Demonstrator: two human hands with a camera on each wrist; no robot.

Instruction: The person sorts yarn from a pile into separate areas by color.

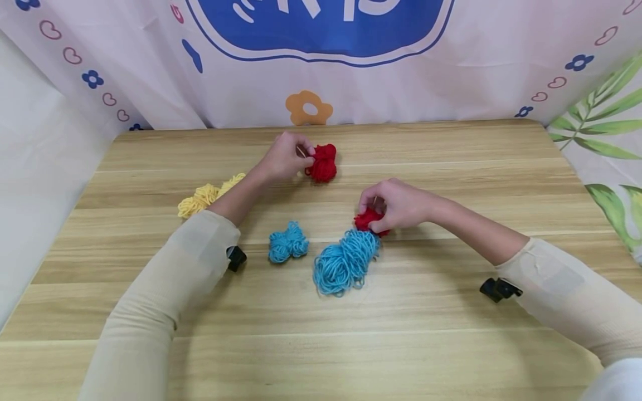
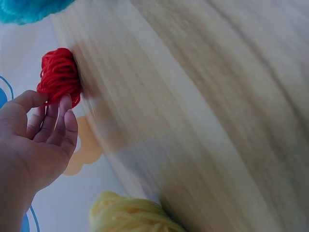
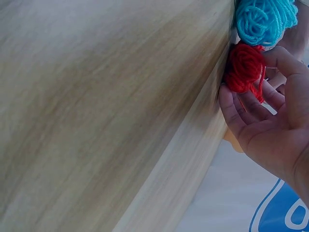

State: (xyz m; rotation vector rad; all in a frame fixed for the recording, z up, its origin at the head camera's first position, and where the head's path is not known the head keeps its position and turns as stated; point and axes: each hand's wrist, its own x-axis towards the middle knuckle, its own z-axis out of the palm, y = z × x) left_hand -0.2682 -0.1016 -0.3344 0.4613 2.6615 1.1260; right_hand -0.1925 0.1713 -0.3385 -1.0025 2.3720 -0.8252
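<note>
At the back of the table, my left hand [image 1: 288, 157] pinches the near edge of a red yarn bundle [image 1: 323, 164] between thumb and fingers; the left wrist view shows the looped red strands [image 2: 60, 75] at the fingertips. My right hand [image 1: 401, 205] holds a second red yarn bundle [image 1: 368, 220], its fingers curled over it from the right. That bundle sits right at the upper end of a large blue yarn bundle [image 1: 346, 263]. In the right wrist view the thumb and fingers surround the red yarn [image 3: 244, 67], close under the blue yarn [image 3: 266, 20].
A small blue yarn bundle [image 1: 288, 242] lies left of the large one. Yellow yarn [image 1: 204, 199] lies farther left, partly hidden behind the left forearm. Behind the wooden table [image 1: 451, 345] hangs a printed white cloth [image 1: 241, 92].
</note>
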